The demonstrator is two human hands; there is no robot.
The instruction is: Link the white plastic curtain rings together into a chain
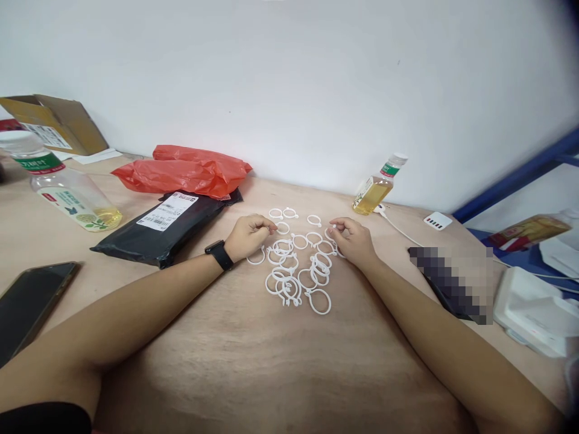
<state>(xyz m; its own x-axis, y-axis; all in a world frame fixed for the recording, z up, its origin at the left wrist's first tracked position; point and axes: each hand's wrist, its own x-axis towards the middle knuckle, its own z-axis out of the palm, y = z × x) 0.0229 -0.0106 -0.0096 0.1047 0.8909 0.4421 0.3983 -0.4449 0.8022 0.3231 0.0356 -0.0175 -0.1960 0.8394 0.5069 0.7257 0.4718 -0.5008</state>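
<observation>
Several white rings with small eyelets lie in a loose, partly overlapping cluster on the wooden table, among them a separate ring (321, 302) at the near edge. My left hand (250, 236), with a black watch on the wrist, is at the cluster's left side, its thumb and fingers pinched at the edge of a white ring (283, 228). On the right side, my right hand (354, 239) has its thumb and index finger closed on a white ring that its fingers partly cover.
Left of the hands lie a black parcel (181, 226), a red plastic bag (181, 173), a large bottle (67, 190) and a phone (34, 304). A small bottle (374, 191), a white charger (438, 221) and a pixelated object (447, 283) are on the right.
</observation>
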